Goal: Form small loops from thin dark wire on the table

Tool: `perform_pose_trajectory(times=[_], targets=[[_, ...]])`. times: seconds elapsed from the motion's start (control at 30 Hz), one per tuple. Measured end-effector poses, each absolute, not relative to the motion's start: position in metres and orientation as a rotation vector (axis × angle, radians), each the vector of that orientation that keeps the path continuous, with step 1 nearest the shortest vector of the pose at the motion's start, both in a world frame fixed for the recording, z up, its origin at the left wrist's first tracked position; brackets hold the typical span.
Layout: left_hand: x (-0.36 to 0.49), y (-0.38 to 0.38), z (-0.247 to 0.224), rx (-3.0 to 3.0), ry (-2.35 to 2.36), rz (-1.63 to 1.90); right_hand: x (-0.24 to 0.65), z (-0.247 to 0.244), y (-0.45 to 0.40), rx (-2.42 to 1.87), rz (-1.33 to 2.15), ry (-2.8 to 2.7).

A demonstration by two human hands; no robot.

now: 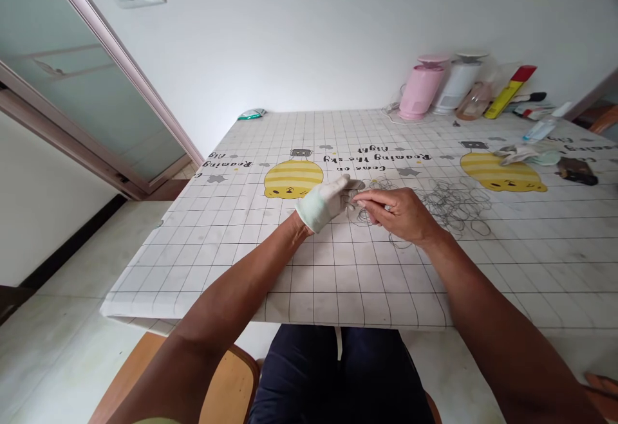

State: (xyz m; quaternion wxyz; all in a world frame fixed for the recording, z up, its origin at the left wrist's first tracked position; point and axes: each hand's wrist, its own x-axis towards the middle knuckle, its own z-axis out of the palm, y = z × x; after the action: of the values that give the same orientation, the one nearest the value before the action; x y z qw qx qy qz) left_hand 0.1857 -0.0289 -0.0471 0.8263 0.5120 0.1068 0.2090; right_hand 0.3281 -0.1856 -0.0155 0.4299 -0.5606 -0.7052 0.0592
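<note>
My left hand (329, 200) wears a white glove with a pale green cuff and is raised over the middle of the table. Its fingers are curled around something thin that I cannot make out. Bare and pinched closed, my right hand (396, 213) meets the left fingertips; whatever lies in the pinch is too small to name. Dark thin rings (456, 205) lie in a loose tangled pile to the right of my right hand. More such rings (400, 242) show beneath and behind both hands.
The table (217, 237) has a grid-patterned cloth. Along its back right stand a pink device (421, 91), a white device (458, 83), a clear bottle (474, 101) and a yellow-and-red box (509, 92). A cloth glove (528, 154) and a dark object (577, 171) lie at right.
</note>
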Motion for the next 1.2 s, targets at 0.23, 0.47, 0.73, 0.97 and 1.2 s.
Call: perform_pose_trajectory(times=[0.23, 0.47, 0.73, 0.97, 1.2], targets=[[0.168, -0.024, -0.032, 1.445, 0.307, 0.374, 0.333, -0.019, -0.183, -1.432, -0.024, -1.700], [0.169, -0.030, -0.029, 1.352, 0.271, 0.495, 0.332, -0.021, -0.183, -1.369, 0.032, -1.856], [0.160, -0.025, -0.022, 1.282, 0.110, 0.304, 0.326, -0.012, -0.190, -1.256, 0.401, -1.739], [0.159, -0.041, -0.017, 1.251, 0.102, 0.319, 0.321, -0.008, -0.194, -1.103, 0.640, -1.607], [0.165, -0.045, -0.021, 1.264, 0.128, 0.361, 0.317, -0.004, -0.195, -1.026, 0.667, -1.596]])
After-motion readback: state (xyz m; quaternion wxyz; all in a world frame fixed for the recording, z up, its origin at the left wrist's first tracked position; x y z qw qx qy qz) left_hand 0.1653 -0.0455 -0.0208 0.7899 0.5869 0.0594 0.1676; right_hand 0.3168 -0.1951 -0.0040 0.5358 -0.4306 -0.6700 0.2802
